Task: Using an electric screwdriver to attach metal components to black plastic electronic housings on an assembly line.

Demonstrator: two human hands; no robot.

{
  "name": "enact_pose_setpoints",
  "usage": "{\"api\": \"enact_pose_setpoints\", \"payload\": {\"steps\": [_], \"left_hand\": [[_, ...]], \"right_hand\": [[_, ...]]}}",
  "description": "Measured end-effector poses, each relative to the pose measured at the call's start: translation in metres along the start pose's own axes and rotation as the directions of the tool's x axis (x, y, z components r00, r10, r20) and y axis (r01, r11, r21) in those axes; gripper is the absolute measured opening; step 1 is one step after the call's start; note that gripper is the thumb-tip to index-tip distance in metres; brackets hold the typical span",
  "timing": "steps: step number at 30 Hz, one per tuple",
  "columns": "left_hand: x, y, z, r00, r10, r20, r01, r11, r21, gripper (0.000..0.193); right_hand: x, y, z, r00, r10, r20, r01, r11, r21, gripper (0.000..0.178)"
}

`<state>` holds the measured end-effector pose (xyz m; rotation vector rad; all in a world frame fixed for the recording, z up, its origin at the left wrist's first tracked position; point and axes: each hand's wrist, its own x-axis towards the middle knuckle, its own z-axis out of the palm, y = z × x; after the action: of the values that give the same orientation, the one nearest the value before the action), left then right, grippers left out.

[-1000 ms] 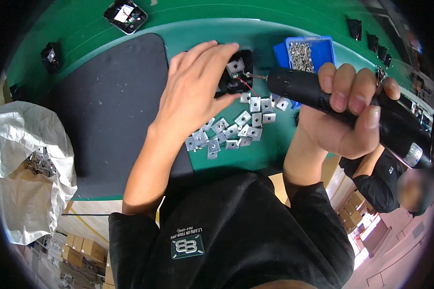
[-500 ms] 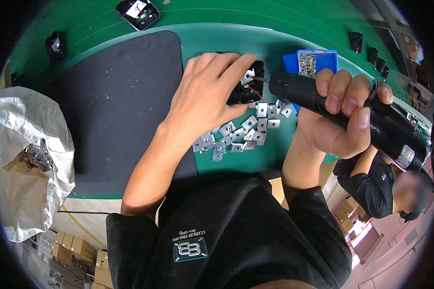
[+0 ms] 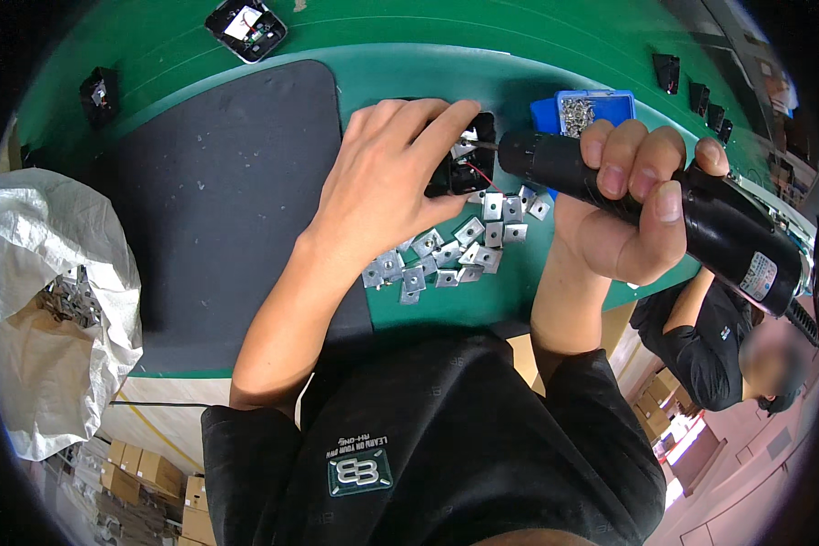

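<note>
My left hand [image 3: 387, 168] is wrapped over a small open black plastic housing [image 3: 484, 173], which it keeps on the green work surface; the fingers cover much of it. Inside the housing are a silvery metal plate [image 3: 465, 146] and a thin red wire. My right hand [image 3: 642, 205] grips a black electric screwdriver [image 3: 555, 166], held nearly level and pointing left. Its bit reaches into the housing at the metal plate; whether a screw sits under the tip is hidden. Just nearer than the housing lie several loose square metal plates with holes [image 3: 446, 255].
A blue tray of small screws [image 3: 630, 107] stands behind the screwdriver. A dark mat [image 3: 237, 218] covers the left side, beside a white sack [image 3: 59, 355] of metal parts. Black housings [image 3: 247, 32] sit on the green belt [image 3: 409, 23] beyond. Another person [image 3: 701, 346] is at right.
The screwdriver and my right hand have shifted slightly left, bringing the bit further into the housing. Housings on the far belt have moved a little left. My left hand stays in place.
</note>
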<state>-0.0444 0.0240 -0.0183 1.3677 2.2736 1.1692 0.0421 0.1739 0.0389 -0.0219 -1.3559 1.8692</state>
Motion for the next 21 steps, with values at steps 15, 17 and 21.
{"api": "enact_pose_setpoints", "payload": {"steps": [15, 17, 21], "left_hand": [[0.0025, 0.0009, 0.0, 1.0, -0.01, 0.01, 0.01, 1.0, -0.006, 0.071], [0.0024, 0.0007, -0.0004, 1.0, -0.011, 0.008, 0.011, 1.0, -0.007, 0.071], [0.0021, 0.0003, -0.0008, 1.0, -0.013, 0.007, 0.013, 1.0, -0.022, 0.071]], "right_hand": [[0.0023, 0.0011, 0.0019, 0.995, -0.037, 0.09, 0.036, 0.999, 0.011, 0.048], [0.002, 0.0016, 0.0038, 0.995, -0.042, 0.095, 0.041, 0.999, 0.006, 0.048], [0.0025, 0.0018, 0.0044, 0.993, -0.043, 0.111, 0.045, 0.999, -0.014, 0.048]]}}
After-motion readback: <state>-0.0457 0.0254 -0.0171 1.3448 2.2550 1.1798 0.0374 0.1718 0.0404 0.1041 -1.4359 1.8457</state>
